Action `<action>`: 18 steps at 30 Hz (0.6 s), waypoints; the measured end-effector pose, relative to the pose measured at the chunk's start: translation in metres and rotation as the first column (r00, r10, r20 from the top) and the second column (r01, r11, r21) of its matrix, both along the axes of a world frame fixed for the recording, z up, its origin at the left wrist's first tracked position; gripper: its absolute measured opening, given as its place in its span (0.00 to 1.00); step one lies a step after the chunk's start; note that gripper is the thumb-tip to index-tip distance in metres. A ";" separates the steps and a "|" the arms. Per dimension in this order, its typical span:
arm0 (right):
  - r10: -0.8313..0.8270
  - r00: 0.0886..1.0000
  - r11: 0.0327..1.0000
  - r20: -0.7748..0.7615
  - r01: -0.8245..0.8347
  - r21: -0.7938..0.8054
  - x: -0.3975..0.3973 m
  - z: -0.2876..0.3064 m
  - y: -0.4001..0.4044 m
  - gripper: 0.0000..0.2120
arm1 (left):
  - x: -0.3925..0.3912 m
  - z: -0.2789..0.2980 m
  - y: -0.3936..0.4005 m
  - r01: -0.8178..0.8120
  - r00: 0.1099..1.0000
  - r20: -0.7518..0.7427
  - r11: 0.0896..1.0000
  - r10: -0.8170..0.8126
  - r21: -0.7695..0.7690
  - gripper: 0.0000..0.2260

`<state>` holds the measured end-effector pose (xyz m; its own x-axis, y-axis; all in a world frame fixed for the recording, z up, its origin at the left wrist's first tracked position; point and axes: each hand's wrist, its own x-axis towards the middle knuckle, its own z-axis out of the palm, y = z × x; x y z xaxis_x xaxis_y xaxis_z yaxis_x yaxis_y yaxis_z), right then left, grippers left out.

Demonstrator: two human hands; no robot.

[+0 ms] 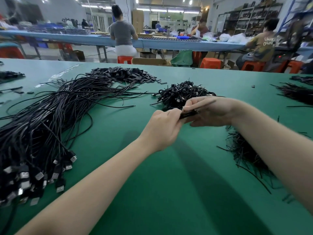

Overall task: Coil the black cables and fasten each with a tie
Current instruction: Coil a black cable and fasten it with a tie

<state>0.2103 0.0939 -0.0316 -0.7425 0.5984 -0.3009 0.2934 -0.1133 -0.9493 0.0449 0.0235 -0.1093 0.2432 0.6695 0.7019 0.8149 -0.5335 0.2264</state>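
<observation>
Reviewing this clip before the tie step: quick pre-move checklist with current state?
1. Left hand grips the coiled cable: ok.
2. Right hand grips the same coil: ok.
3. Tie already round the coil: cannot tell, blurred.
4. Spare ties by the right forearm: ok.
5. Finished coils pile lies just beyond the hands: ok.
6. Loose cables lie apart from the hands, on the left: ok.

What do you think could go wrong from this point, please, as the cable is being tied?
1. Both hands, left hand and right hand, pinch one small coiled cable in mid-air; a slip could let it spring open.
2. The pile of finished coils lies just behind the hands, so a dropped coil might tangle there.
</observation>
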 end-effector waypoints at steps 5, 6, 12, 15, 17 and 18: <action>-0.378 0.900 0.894 -0.218 0.294 -0.338 -0.036 -0.048 -0.013 0.07 | 0.001 -0.002 0.006 0.416 0.631 0.776 0.842 0.005 -0.344 0.11; -0.452 0.864 0.871 -0.223 0.372 -0.322 -0.042 -0.057 -0.014 0.07 | 0.001 -0.003 0.008 0.476 0.528 0.846 0.798 0.077 -0.370 0.12; -0.703 0.652 0.672 -0.284 0.740 0.035 -0.062 -0.086 -0.023 0.08 | 0.005 -0.011 0.010 0.482 0.410 0.859 0.727 0.307 -0.490 0.06; -0.683 0.667 0.691 -0.298 0.722 0.031 -0.060 -0.086 -0.025 0.09 | 0.003 -0.011 0.012 0.508 0.316 0.891 0.735 0.325 -0.449 0.06; -0.696 0.649 0.695 -0.309 0.717 -0.060 -0.059 -0.086 -0.026 0.08 | 0.001 -0.013 0.013 0.547 0.255 0.902 0.717 0.348 -0.431 0.08; -0.698 0.643 0.698 -0.316 0.708 -0.103 -0.058 -0.085 -0.027 0.08 | 0.001 -0.014 0.013 0.564 0.234 0.907 0.711 0.350 -0.420 0.09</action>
